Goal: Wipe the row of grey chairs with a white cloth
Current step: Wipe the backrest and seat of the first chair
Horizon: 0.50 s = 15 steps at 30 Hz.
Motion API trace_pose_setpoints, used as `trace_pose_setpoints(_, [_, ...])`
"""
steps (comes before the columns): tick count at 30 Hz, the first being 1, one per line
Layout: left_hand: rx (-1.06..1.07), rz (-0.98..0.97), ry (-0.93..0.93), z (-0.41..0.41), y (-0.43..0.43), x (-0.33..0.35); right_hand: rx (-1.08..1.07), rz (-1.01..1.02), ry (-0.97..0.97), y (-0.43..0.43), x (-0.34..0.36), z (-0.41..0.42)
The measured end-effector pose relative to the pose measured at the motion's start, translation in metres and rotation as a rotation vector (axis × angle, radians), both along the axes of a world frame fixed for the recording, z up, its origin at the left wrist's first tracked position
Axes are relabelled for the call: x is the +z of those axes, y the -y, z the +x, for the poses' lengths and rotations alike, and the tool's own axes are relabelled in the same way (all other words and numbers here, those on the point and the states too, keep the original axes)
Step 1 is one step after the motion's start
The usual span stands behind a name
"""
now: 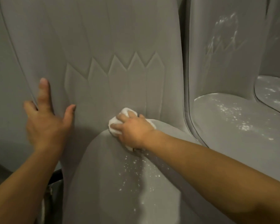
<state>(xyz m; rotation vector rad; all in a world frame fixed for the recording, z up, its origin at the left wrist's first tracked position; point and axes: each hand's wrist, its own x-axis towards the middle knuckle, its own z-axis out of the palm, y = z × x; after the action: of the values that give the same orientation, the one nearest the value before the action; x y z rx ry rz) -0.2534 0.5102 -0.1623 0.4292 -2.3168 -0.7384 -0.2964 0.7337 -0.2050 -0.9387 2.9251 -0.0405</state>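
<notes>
White cloth point(118, 125) is bunched under the closed fingers point(120, 117) of the right hand point(132, 130) and pressed into the crease where the backrest point(103, 46) of the nearest grey chair meets its seat point(113, 183). Part of the cloth is seen above the knuckles and a small piece below the heel of the hand. The fingers of the left hand point(45, 120) are spread open and laid flat against the left side of the same backrest, nothing being held; the fingertips reach a curved seam there. Both bare forearms are extended from the near edge. White specks and droplets are scattered over the seat just near of the cloth. A zigzag stitched pattern is visible on the backrest above the cloth. To the right, a second grey chair point(233, 126) is seen, its seat and backrest marked with white foam streaks and specks.
</notes>
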Motion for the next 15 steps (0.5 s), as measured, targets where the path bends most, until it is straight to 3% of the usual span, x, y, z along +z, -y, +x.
trace_pose_setpoints(7, [0.004,0.007,0.014,-0.001,0.0,-0.001,-0.233,-0.013,0.067,-0.034,-0.019,-0.005])
trace_pose_setpoints(15, [-0.013,-0.009,-0.024,0.002,0.0,-0.003,-0.461,0.181,0.105,-0.07,0.01,0.019])
